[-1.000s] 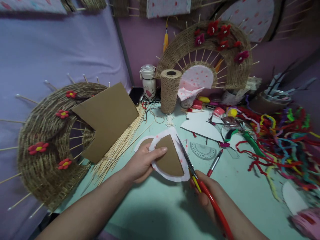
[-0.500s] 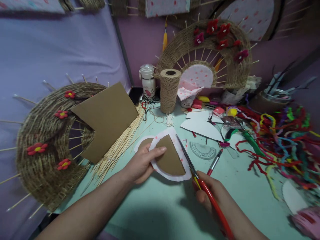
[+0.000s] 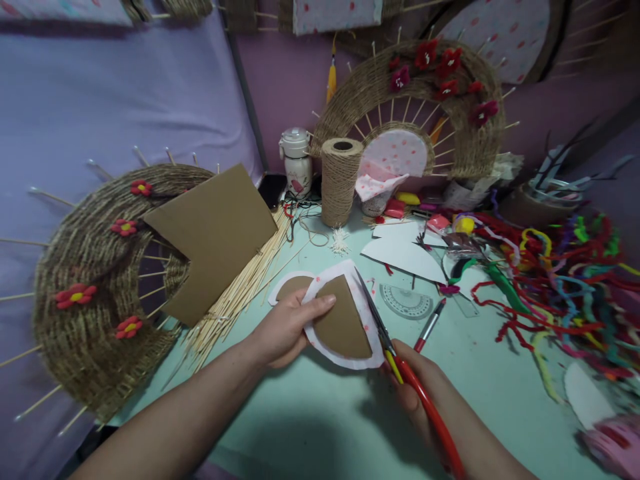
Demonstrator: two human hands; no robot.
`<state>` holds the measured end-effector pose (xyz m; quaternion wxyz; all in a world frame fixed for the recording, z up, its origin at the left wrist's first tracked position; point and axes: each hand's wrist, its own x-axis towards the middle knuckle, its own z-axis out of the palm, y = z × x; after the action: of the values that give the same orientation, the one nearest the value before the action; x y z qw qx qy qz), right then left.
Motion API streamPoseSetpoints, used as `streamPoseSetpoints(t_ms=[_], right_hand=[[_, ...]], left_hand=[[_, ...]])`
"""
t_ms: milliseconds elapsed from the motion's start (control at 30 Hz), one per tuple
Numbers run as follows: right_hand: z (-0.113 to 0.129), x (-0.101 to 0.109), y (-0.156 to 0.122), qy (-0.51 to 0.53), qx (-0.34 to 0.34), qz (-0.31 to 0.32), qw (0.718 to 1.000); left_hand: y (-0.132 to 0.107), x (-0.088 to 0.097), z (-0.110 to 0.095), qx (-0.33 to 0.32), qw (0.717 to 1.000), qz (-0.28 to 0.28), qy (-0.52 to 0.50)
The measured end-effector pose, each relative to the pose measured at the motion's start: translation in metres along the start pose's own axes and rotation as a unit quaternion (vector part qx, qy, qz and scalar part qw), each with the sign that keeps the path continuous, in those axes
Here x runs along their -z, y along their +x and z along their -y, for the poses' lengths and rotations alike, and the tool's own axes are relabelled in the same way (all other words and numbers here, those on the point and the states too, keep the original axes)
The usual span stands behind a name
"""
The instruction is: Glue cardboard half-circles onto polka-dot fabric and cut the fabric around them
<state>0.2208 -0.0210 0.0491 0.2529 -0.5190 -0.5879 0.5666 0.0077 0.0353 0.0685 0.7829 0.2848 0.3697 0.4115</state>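
My left hand (image 3: 293, 325) pinches a half-round cardboard piece (image 3: 343, 323) backed with white, pink-dotted paper or cloth (image 3: 345, 363), which sticks out as a border all round. The thumb lies on top of the cardboard. In my right hand (image 3: 417, 383) is a pair of scissors (image 3: 433, 420) with red and yellow handles. Their blades run along the right, straight edge of the border; whether they are parted is hard to tell. A second cardboard piece with a white border (image 3: 293, 287) lies on the table behind my left hand.
At left, a woven twine fan (image 3: 95, 267) carries a bent cardboard sheet (image 3: 215, 233) beside bundled thin sticks (image 3: 240, 287). Behind stand a twine spool (image 3: 341, 187) and a white jar (image 3: 296, 163). To the right lie a protractor (image 3: 406, 301), a pen (image 3: 430, 325) and tangled pipe cleaners (image 3: 560, 287).
The half-round piece in my left hand has shifted slightly right and down, tilting a little. The scissors stay close along its right edge.
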Motion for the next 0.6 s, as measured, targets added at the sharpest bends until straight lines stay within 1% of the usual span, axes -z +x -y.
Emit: streamPoseSetpoints(t_ms=[100, 300, 467, 600], right_hand=[[0.0010, 0.0012, -0.0003, -0.023, 0.003, 0.002, 1.000], [0.0038, 0.0001, -0.0002, -0.015, -0.011, 0.008, 1.000], [-0.0040, 0.0014, 0.0014, -0.025, -0.006, -0.008, 1.000], [-0.0032, 0.0027, 0.0027, -0.022, -0.015, -0.022, 0.999]], left_hand=[[-0.0002, 0.0005, 0.0006, 0.005, 1.000, 0.010, 0.002], [0.0005, 0.0032, 0.0021, 0.013, 0.999, 0.029, 0.009], [0.0010, 0.0032, 0.0018, 0.014, 0.999, 0.024, 0.016], [0.0008, 0.0024, 0.0017, 0.014, 0.999, 0.024, 0.017]])
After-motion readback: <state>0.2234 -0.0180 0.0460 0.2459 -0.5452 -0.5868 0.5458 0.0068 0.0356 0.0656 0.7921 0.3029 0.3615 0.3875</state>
